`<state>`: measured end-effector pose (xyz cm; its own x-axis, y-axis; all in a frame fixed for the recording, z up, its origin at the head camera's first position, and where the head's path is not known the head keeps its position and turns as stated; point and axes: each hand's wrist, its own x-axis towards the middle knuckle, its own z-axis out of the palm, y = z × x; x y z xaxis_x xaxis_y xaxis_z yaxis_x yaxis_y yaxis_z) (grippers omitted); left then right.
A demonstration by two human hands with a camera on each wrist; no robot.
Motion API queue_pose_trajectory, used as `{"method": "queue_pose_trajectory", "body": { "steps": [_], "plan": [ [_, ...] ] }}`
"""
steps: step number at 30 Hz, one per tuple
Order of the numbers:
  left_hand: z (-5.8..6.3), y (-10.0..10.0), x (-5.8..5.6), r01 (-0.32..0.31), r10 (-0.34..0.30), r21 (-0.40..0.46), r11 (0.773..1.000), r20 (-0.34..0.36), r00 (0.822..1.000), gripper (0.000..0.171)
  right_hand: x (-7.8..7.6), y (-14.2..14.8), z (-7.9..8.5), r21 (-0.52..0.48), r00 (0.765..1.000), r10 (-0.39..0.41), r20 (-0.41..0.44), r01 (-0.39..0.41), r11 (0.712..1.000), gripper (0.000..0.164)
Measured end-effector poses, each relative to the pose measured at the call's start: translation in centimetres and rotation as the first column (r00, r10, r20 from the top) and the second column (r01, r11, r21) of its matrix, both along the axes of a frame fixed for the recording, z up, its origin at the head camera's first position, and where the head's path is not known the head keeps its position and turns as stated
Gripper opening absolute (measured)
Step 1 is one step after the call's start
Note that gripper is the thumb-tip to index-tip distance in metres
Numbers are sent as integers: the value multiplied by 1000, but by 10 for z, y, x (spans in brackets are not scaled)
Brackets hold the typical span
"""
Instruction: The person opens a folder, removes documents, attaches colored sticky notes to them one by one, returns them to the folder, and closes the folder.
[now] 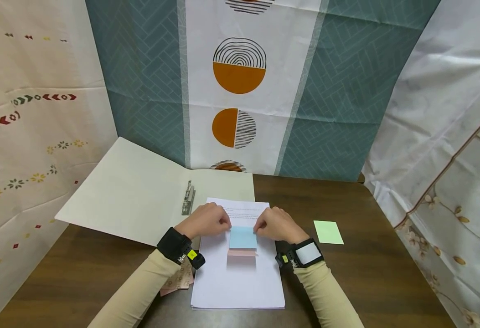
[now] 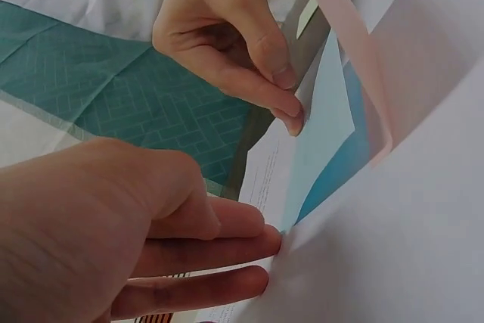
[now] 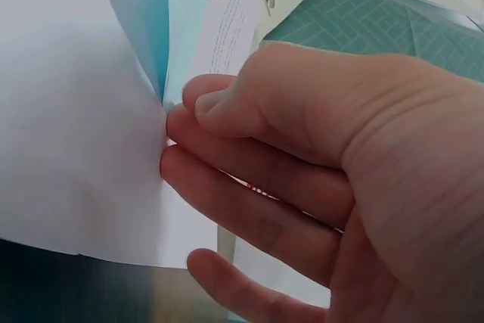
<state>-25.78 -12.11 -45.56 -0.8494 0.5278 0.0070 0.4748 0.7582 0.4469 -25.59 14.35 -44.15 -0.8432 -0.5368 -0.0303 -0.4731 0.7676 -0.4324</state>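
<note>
A blue sticky note point(image 1: 243, 238) is being held by its far edge against a paper stack point(image 1: 240, 291), about midway between the stack's left and right edges and nearer its far edge, just below some printed lines point(image 1: 244, 210); its far left corner is being touched by the left hand point(image 1: 207, 219), whose fingers are being held nearly straight; its far right corner is being touched by the right hand point(image 1: 278, 224), whose thumb is being rested against the extended fingers, though whether any paper is being pinched cannot be told; a pink sticky note point(image 1: 241, 253) is being partly covered by the blue one, its near edge showing; a green sticky note point(image 1: 328, 232) is being borne by the table point(image 1: 387, 273), between the right hand and the table's right edge; toward the far left corner, an open folder point(image 1: 133, 200) with a metal clip point(image 1: 188, 199) is being displayed.
</note>
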Motion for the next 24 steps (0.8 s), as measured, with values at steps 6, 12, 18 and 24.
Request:
{"method": "queue_pose_trajectory", "body": {
  "steps": [6, 12, 18, 24],
  "plan": [
    [7, -7, -1, -10, 13, 43, 999, -66, 998, 15, -5, 4, 5, -97, 999, -11, -39, 7, 995, 12],
    [18, -19, -4, -84, 94, 103, 991, -103, 990, 21, -7, 17, 10, -220, 964, -206, -168, 167, 961, 24],
    [26, -31, -6, -141, 156, 118, 983, -126, 980, 23, -9, 24, 9, -199, 932, -308, -192, 270, 942, 47],
    [28, -36, -7, -170, 186, 123, 978, -132, 974, 23, -14, 22, -8, -43, 937, -314, -151, 311, 949, 70]
  ]
}}
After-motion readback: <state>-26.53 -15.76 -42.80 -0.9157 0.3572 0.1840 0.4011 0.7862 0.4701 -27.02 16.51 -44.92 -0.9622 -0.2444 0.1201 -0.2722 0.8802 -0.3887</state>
